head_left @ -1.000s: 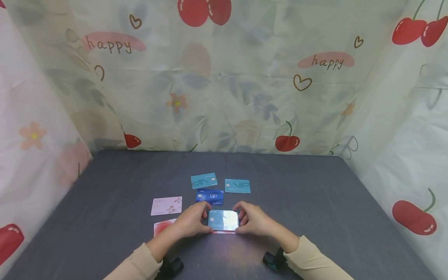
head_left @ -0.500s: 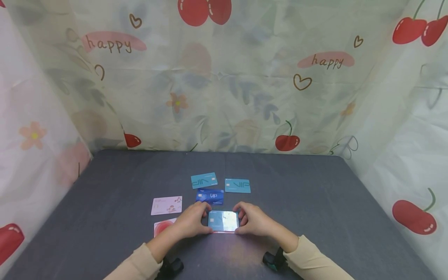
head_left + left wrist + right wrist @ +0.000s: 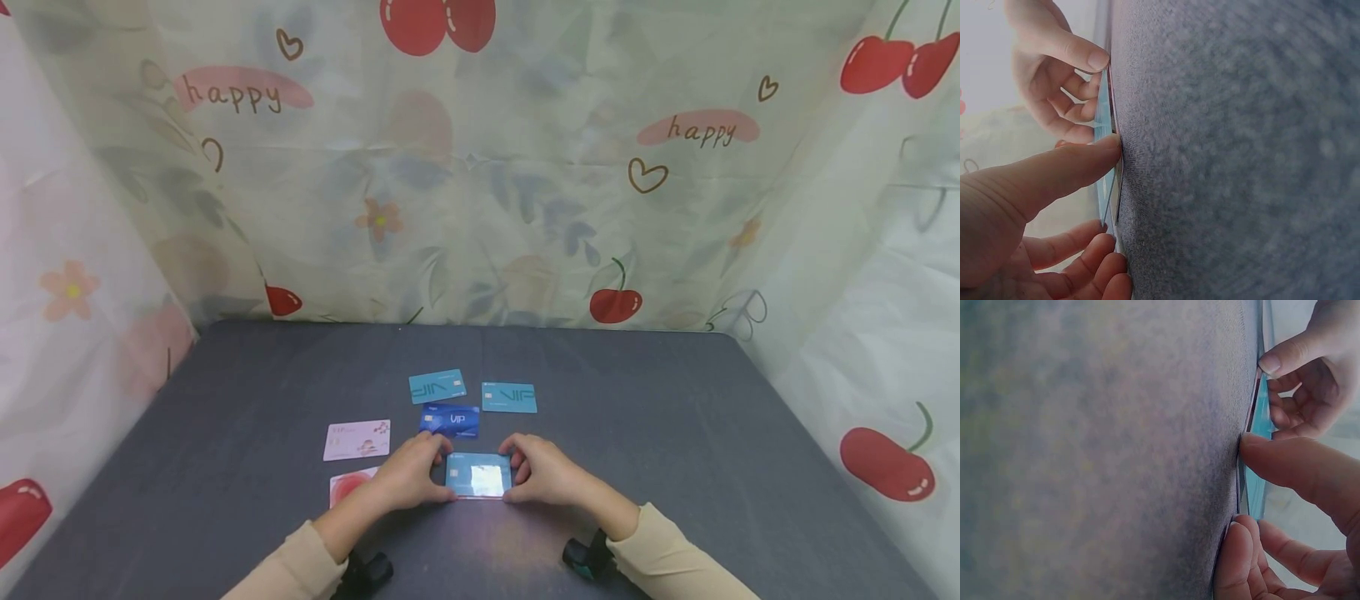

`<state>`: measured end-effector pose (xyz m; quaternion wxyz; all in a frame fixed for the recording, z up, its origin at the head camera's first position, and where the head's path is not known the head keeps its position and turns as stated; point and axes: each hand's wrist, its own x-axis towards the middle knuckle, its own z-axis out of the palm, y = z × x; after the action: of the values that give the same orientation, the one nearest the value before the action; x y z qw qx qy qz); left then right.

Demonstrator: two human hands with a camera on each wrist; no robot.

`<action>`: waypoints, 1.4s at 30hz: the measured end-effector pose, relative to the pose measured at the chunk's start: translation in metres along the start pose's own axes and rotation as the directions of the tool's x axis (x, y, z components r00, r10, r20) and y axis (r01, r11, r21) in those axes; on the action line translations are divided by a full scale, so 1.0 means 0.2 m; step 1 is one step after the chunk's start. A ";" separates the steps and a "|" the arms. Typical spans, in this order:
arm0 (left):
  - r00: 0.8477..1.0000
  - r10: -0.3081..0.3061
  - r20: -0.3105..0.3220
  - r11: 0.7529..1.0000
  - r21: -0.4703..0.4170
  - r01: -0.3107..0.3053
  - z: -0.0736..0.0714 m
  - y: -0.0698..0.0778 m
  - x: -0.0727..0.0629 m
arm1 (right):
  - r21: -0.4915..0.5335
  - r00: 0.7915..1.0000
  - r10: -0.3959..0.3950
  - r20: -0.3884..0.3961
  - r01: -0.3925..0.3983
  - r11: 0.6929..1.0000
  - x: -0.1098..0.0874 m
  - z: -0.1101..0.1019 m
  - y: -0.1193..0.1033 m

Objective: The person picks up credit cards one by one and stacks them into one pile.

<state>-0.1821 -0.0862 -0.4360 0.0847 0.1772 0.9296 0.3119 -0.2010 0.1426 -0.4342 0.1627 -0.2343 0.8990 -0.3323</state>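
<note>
A light blue card with a bright glare patch lies between my two hands near the table's front. My left hand pinches its left end between thumb and fingers. At the other end, my right hand grips it in the same way. In the left wrist view the blue card is seen almost edge-on, low over the tabletop and slightly tilted. Beneath it shows the thin edge of another card, pinkish in the head view. Partly behind my left wrist lies a pink card with a red round print.
Beyond the hands lie a dark blue VIP card and two light blue VIP cards, one on the left and one on the right. A pale pink card lies left on the dark grey table. Printed curtains surround it.
The blue card has shifted slightly toward me and its tilt has changed, with less of the pinkish edge beneath it showing. Both hands have stayed almost still.
</note>
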 end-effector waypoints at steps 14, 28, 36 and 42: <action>1.000 0.001 0.017 1.000 -0.002 -0.001 0.00 0.00 0.00 | -0.019 1.000 -0.026 0.002 0.026 0.999 -0.01 0.00 0.00; 1.000 0.004 0.019 1.000 -0.010 -0.004 -0.01 0.00 -0.01 | -0.012 1.000 0.000 0.005 0.000 1.000 0.00 0.00 0.01; 1.000 0.004 0.019 1.000 -0.011 -0.003 -0.01 0.00 -0.01 | -0.010 1.000 -0.004 0.000 0.004 1.000 0.00 0.00 0.02; 1.000 0.000 0.020 1.000 -0.010 0.000 -0.01 0.00 -0.01 | -0.014 1.000 -0.008 0.002 0.008 1.000 0.00 -0.01 0.02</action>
<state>-0.1815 -0.0871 -0.4341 0.0946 0.1799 0.9272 0.3147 -0.2029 0.1453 -0.4358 0.1607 -0.2393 0.9002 -0.3265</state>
